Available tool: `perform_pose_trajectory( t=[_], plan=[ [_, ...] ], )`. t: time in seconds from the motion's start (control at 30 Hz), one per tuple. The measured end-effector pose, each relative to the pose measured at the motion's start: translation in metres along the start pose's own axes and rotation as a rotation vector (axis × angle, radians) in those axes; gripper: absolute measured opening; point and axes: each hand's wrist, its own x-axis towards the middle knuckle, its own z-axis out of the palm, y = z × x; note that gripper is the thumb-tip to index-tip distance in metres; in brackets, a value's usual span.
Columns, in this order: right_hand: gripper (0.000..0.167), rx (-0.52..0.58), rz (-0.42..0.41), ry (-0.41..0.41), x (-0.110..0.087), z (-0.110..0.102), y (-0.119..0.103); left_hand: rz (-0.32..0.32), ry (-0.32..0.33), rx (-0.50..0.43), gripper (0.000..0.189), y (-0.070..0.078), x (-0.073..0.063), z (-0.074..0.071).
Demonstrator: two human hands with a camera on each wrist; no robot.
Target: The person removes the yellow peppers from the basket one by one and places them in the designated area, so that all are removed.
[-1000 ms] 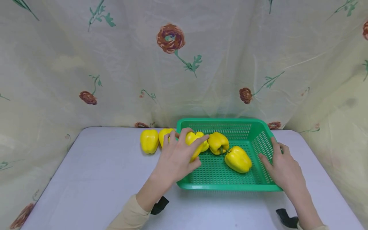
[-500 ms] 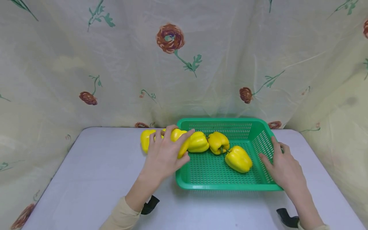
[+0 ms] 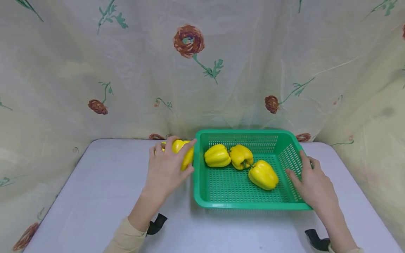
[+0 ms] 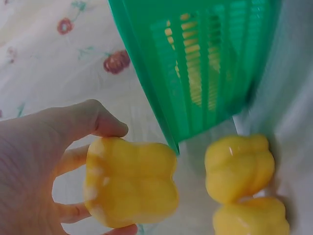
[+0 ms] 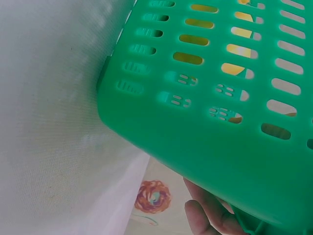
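Observation:
My left hand grips a yellow bell pepper just outside the left side of the green plastic basket. In the left wrist view, thumb and fingers curl round the pepper's sides. Two more bell peppers, one nearer the basket and one beside it, rest on the table below; the hand mostly hides them in the head view. Inside the basket lie three bell peppers: left, middle and right. My right hand holds the basket's right rim, thumb inside, fingers outside.
The basket stands on a table with a pale cloth, near its back edge. A flower-printed curtain hangs behind and on both sides. A black strap shows at the left wrist, another black strap at the right.
My left hand has moved left from over the basket to outside it, with a bell pepper in its grip. The right hand and basket have stayed in place.

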Motion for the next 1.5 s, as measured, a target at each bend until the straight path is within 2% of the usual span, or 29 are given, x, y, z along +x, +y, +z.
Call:
perform_pose_trajectory(
  t=[0.13,0.63,0.77,1.2,1.5],
  plan=[
    [0.084,0.008,-0.008,0.009,-0.001,0.000,0.000,-0.041,0.001,0.020,0.062,-0.013,0.001,0.000],
    [0.084,0.012,-0.011,0.018,-0.002,0.002,0.002,-0.208,-0.056,-0.021,0.063,-0.063,-0.001,-0.002],
    [0.084,0.010,-0.012,0.023,-0.002,0.001,0.002,-0.237,-0.072,-0.025,0.064,-0.073,-0.003,-0.001],
    [0.083,0.003,-0.014,0.036,-0.002,0.002,0.002,-0.294,-0.110,-0.007,0.064,-0.094,-0.003,0.005],
    [0.083,0.000,-0.007,0.025,0.000,0.001,0.000,-0.297,-0.131,-0.015,0.064,-0.103,-0.001,0.015]
  ],
)
